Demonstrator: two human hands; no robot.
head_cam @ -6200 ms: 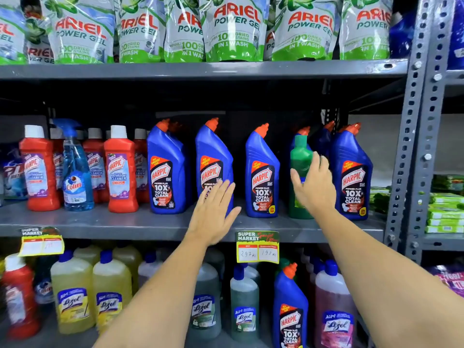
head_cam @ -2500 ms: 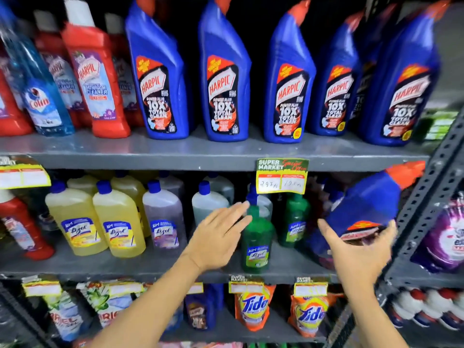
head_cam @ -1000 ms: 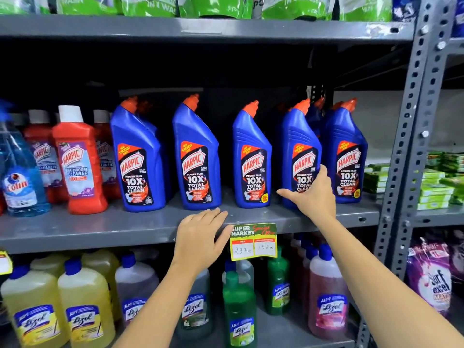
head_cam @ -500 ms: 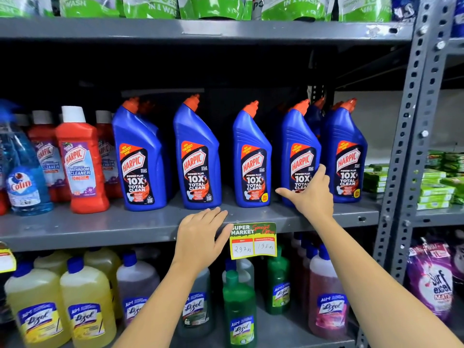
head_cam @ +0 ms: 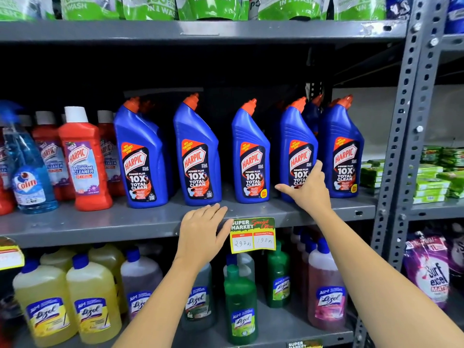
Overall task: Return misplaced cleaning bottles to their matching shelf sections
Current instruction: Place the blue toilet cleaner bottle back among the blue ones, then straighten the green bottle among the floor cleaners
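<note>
Several blue Harpic bottles with orange caps stand in a row on the grey middle shelf (head_cam: 100, 222). My right hand (head_cam: 310, 190) is spread against the lower front of the fourth blue Harpic bottle (head_cam: 297, 131), thumb pointing left, not wrapped around it. My left hand (head_cam: 200, 232) lies flat on the shelf's front edge, fingers apart, holding nothing. On the lower shelf a green Lizol bottle (head_cam: 239, 297) stands at the front among yellow, clear and pink Lizol bottles.
Red Harpic bathroom cleaner bottles (head_cam: 82, 159) and a blue Colin spray (head_cam: 27, 172) fill the shelf's left. A price tag (head_cam: 252, 234) hangs from the edge. Ariel pouches (head_cam: 213, 6) sit above. A perforated upright post (head_cam: 401, 146) bounds the right; green packs (head_cam: 431, 177) lie beyond.
The green bottle that stood among the blue ones now stands on the lower shelf, and a blue Harpic from below is in the row. Over the last second both hands barely moved.
</note>
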